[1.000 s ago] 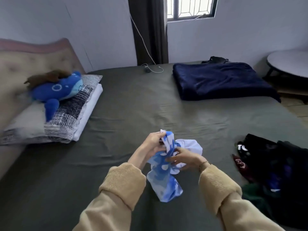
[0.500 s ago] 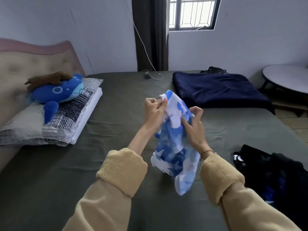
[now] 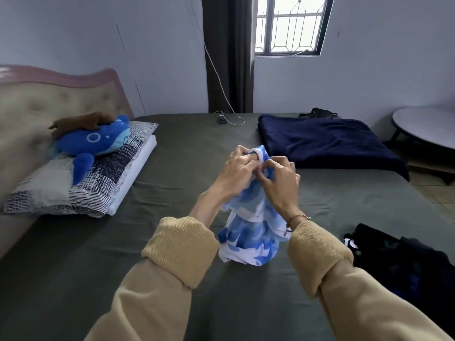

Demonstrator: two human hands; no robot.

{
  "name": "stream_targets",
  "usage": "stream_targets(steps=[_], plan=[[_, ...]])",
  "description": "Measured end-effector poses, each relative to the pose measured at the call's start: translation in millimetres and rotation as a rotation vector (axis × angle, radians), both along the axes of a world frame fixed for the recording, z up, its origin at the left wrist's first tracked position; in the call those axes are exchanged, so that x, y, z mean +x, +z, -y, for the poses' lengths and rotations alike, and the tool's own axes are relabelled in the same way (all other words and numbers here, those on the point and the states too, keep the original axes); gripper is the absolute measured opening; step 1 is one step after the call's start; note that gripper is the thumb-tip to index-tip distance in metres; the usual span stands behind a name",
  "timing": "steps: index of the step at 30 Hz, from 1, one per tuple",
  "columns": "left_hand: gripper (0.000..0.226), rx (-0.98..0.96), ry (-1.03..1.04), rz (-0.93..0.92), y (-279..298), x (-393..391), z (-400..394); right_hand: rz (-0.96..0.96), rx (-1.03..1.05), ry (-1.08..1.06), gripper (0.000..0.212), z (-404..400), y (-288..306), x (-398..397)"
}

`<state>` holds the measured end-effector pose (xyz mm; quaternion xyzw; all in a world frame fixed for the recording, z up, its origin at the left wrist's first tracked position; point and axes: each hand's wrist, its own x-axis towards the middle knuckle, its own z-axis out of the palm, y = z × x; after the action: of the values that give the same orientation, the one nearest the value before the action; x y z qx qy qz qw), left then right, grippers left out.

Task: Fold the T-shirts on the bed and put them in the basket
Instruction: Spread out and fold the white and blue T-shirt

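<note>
I hold a blue-and-white T-shirt up over a wide bed dressed in a dark olive sheet. My left hand and right hand meet at the top of the garment, fingers of both curled and pinching the bunched fabric near its white-edged hem or collar; which edge it is I cannot tell. The rest of the shirt hangs down between my forearms, its lower end gathered just above or on the sheet.

The sheet runs flat and faintly creased under and around my hands. Beyond my right hand lies a folded navy blanket, with a small black object behind it at the far edge of the bed. To the right of my right sleeve, near the bed's edge, sits a heap of dark clothes.

Well off to the left of my left hand, two stacked pillows, the upper one in a black-and-white patchwork print, lean toward a tufted beige headboard. A blue plush toy rests on the pillows with a brown plush lying across its back.

Straight ahead past my hands, a dark curtain hangs beside a barred window in a pale wall, and a white cable trails down the wall to the sheet. A round pale table stands on the tiled floor far right.
</note>
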<state>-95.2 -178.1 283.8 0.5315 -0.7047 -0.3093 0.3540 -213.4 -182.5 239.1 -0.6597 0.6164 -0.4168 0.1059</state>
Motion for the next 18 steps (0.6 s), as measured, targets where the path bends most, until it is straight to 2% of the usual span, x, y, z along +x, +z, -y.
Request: stream_targets(steps=[2,6,10,12,16,18], plan=[[0.028,-0.066,0.006,0.129,-0.3,8.6,2.0,0.010,-0.041,-0.019,0.020,1.7,1.0,-3.8],[0.054,-0.174,0.024,0.294,-18.2,29.6,2.4,0.129,-0.093,0.001,0.019,2.9,13.3,-10.3],[0.030,-0.232,0.074,0.225,-40.4,37.4,-10.5,0.345,-0.058,0.088,0.023,0.9,18.8,-7.9],[0.026,-0.184,0.139,0.206,-54.8,45.9,-10.7,0.399,-0.053,0.117,0.022,-2.5,18.2,-5.8],[0.007,0.040,0.188,0.337,-95.6,72.2,-14.0,0.287,-0.131,0.120,0.019,-5.6,17.8,-3.4],[0.019,0.118,0.237,0.474,-109.7,84.6,-20.5,0.294,-0.167,0.091,0.015,-2.4,20.1,-7.1]])
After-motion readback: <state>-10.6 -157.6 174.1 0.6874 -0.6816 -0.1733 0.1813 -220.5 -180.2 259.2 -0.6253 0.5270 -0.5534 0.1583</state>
